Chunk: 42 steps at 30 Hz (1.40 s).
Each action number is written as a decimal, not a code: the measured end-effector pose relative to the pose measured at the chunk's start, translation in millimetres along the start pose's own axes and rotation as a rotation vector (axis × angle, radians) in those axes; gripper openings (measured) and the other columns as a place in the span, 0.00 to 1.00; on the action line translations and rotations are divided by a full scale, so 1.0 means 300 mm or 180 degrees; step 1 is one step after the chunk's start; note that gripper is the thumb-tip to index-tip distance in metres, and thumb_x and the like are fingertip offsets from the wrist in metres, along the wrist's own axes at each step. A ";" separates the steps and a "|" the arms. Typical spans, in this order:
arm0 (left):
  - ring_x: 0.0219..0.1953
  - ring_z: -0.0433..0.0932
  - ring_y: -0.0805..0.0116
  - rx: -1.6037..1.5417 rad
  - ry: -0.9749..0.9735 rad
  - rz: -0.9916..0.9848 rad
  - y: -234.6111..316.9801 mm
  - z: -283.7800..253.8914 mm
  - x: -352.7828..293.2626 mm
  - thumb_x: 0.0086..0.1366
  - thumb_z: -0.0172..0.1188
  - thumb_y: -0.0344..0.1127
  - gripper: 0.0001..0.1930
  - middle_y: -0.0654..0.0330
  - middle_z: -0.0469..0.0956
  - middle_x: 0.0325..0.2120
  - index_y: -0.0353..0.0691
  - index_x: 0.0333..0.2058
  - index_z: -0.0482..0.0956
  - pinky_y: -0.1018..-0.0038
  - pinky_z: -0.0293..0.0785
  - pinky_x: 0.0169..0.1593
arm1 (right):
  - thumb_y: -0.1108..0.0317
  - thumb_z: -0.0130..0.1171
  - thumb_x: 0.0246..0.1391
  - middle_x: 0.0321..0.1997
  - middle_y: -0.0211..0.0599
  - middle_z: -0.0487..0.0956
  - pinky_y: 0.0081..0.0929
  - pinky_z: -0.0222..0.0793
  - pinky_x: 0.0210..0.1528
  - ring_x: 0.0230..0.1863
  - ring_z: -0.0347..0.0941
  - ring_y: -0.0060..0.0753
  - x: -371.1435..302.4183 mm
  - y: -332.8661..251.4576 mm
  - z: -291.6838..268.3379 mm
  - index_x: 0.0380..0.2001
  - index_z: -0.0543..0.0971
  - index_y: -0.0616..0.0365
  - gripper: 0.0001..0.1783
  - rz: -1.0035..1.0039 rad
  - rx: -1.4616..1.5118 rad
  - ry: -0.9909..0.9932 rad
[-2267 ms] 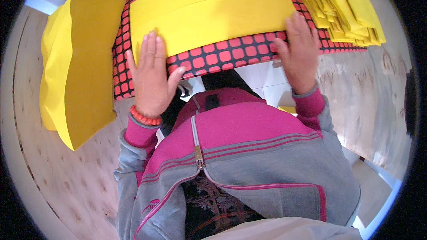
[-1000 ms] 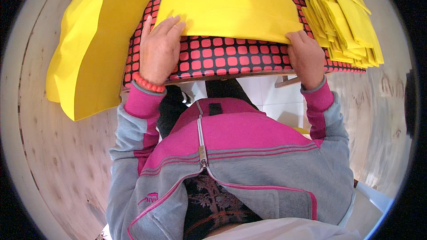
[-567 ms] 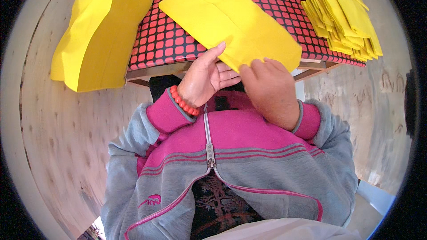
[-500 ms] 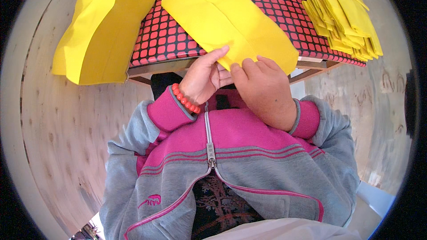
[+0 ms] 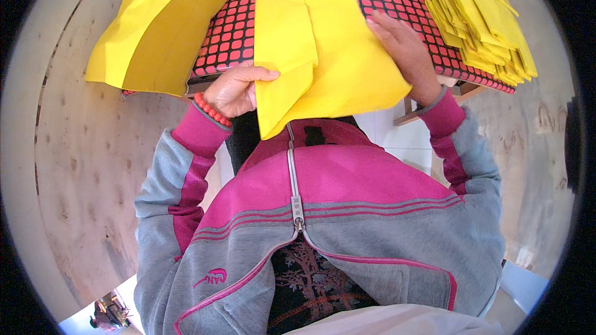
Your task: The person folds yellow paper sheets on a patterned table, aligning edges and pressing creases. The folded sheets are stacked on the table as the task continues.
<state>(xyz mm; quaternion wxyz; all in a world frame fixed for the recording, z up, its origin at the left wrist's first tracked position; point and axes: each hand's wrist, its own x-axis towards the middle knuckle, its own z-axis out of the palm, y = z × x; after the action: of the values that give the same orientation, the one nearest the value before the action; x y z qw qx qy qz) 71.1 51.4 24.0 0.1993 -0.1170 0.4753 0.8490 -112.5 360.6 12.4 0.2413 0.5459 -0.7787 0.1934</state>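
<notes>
A folded piece of yellow fabric lies partly on the table and overhangs its near edge, a seam or fold line running down it and its lower left corner turned over. My left hand, with a red bead bracelet at the wrist, pinches that piece at its left edge, thumb on top. Along the right edge is my right hand, its fingers stretched out beside the fabric or touching it; which of the two I cannot tell. Nothing shows in its grasp.
The table has a red and black checked cover. Larger yellow fabric drapes over its left side. On the right side a stack of folded yellow pieces hangs a little past the edge. Wooden boards stand on the left.
The yellow piece has turned more upright and its near end hangs lower. My left hand has moved left along with it. My right hand has let go of the near edge and moved up and right.
</notes>
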 end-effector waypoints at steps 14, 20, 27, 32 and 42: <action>0.47 0.76 0.74 0.5787 -0.0525 -0.0203 0.553 -0.166 0.440 0.61 0.66 0.38 0.28 0.63 0.80 0.48 0.31 0.57 0.73 0.73 0.73 0.54 | 0.66 0.54 0.48 0.40 0.42 0.79 0.40 0.68 0.59 0.54 0.74 0.46 0.133 -0.236 0.160 0.31 0.77 0.57 0.08 -0.0455 0.0113 0.0683; 0.42 0.81 0.50 0.6839 0.0091 0.1657 0.459 -0.046 0.495 0.60 0.60 0.40 0.19 0.49 0.81 0.40 0.38 0.48 0.79 0.61 0.77 0.46 | 0.69 0.54 0.48 0.43 0.45 0.79 0.38 0.73 0.53 0.48 0.78 0.46 0.172 -0.261 0.206 0.36 0.75 0.60 0.11 0.0199 0.0346 0.0023; 0.58 0.73 0.47 0.5944 0.0152 0.1820 0.191 0.057 0.139 0.65 0.61 0.48 0.28 0.44 0.74 0.56 0.34 0.57 0.73 0.59 0.67 0.63 | 0.69 0.55 0.47 0.30 0.41 0.76 0.39 0.73 0.39 0.36 0.77 0.46 0.207 -0.254 0.190 0.29 0.73 0.57 0.06 0.0222 0.0473 0.0171; 0.59 0.72 0.45 0.6481 0.1105 0.1657 0.078 0.094 0.054 0.58 0.68 0.46 0.33 0.45 0.72 0.59 0.35 0.59 0.72 0.54 0.66 0.64 | 0.71 0.56 0.47 0.29 0.43 0.76 0.42 0.72 0.37 0.35 0.76 0.51 0.229 -0.244 0.156 0.30 0.72 0.58 0.06 0.0242 0.0686 -0.0149; 0.41 0.82 0.49 0.5602 0.1514 0.1888 0.115 -0.036 0.030 0.53 0.60 0.23 0.21 0.48 0.83 0.39 0.42 0.47 0.81 0.62 0.79 0.43 | 0.71 0.55 0.49 0.29 0.43 0.77 0.45 0.72 0.34 0.33 0.77 0.53 0.128 -0.048 0.048 0.30 0.73 0.56 0.04 0.0232 -0.0018 -0.0459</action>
<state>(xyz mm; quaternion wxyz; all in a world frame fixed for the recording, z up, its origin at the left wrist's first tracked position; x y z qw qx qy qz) 47.8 27.9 41.1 -0.1089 0.0304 0.9810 0.1575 -112.4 318.7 24.0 0.1789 0.5290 -0.8139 0.1601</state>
